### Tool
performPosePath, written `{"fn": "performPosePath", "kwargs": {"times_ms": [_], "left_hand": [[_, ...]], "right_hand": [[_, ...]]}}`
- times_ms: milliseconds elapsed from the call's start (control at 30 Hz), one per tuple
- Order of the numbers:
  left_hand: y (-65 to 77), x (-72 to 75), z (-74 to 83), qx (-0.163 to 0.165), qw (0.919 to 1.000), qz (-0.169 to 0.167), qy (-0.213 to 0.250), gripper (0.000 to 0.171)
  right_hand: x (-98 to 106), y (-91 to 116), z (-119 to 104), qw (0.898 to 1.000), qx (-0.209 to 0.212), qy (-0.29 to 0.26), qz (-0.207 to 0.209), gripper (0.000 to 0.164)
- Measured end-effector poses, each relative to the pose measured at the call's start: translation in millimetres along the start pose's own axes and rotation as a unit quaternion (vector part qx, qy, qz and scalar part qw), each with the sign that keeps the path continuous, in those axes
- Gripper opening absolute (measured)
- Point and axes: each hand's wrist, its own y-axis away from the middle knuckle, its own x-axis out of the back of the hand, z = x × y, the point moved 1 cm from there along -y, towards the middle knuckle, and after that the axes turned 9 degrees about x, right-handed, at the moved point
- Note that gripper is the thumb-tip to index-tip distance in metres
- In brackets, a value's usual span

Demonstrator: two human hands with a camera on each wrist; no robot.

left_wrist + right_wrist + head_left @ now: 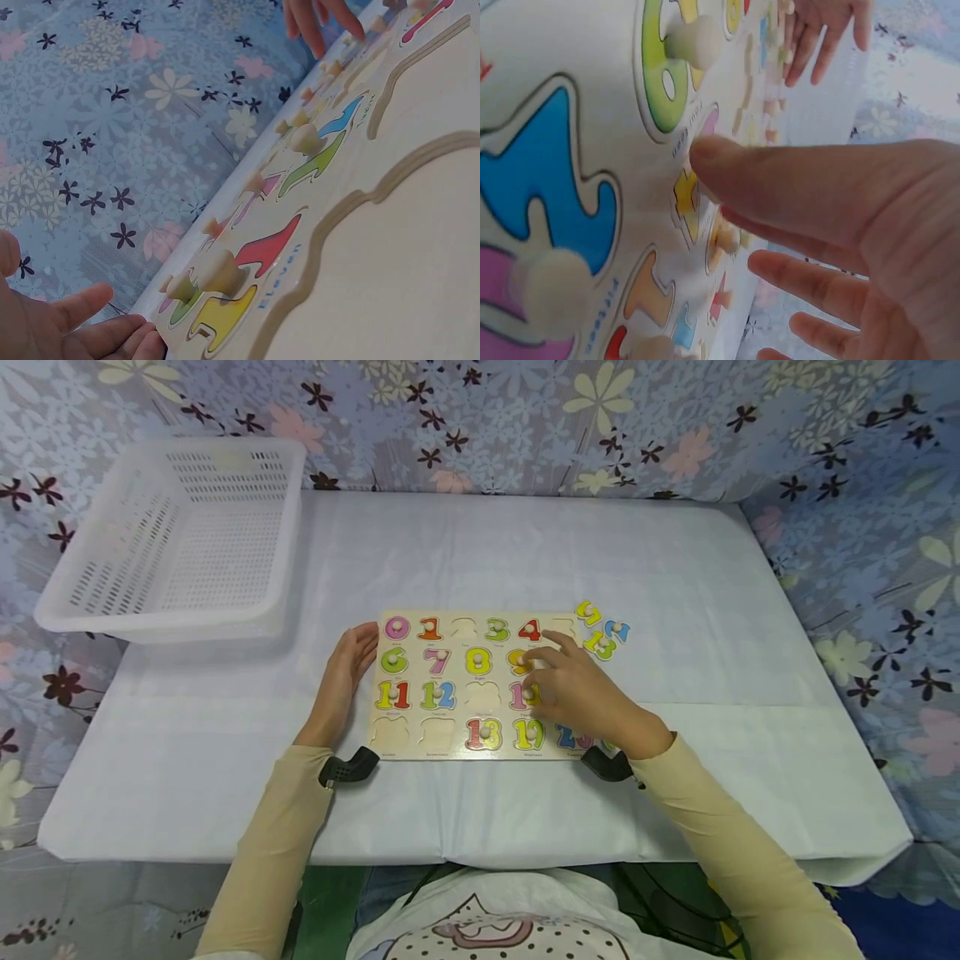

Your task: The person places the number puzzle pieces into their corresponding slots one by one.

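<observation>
A wooden number puzzle board (457,750) lies flat, with knobbed number pieces in many of its recesses. My left hand (349,672) stands along the board's left edge, fingers straight and touching the side. Over the right half is my right hand (581,689), its fingers spread and slightly bent. In the right wrist view the thumb lies over the pink and yellow 14 piece (686,191) and hides its knob; the other fingers are apart from the thumb. The yellow 9 piece (516,658) shows by the fingertips. Bare recesses include one in the third row (482,697).
Loose number pieces lie beyond the board's right edge, among them a yellow-green 13 (599,646), a blue piece (617,632) and a yellow piece (588,612). A white plastic basket (281,568) stands at the back left of the white-covered table (712,777). Floral cloth (510,435) hangs behind.
</observation>
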Motion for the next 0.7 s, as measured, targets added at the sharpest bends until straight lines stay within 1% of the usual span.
{"fn": "performPosePath", "kwargs": {"times_ms": [100,267,500,700], "left_hand": [[0.1,-0.9,0.6,-0.001,1.0,-0.002,0.004,0.065],[0.2,-1.6,-0.1,-0.002,1.0,-0.005,0.004,0.064],[-0.1,-2.2,-2.3,0.001,1.0,0.0,-0.006,0.066],[0.3,-2.1,-1.9,0.002,0.9998,0.0,-0.017,0.068]], "right_hand": [[2.6,6.8,0.8,1.0,-0.014,-0.011,0.014,0.028],[11.1,25.8,7.1,0.998,-0.059,-0.025,0.024,0.034],[26.6,73.0,23.0,0.992,-0.117,-0.034,0.026,0.037],[32.6,111.6,30.1,0.986,-0.164,-0.031,0.027,0.039]]}}
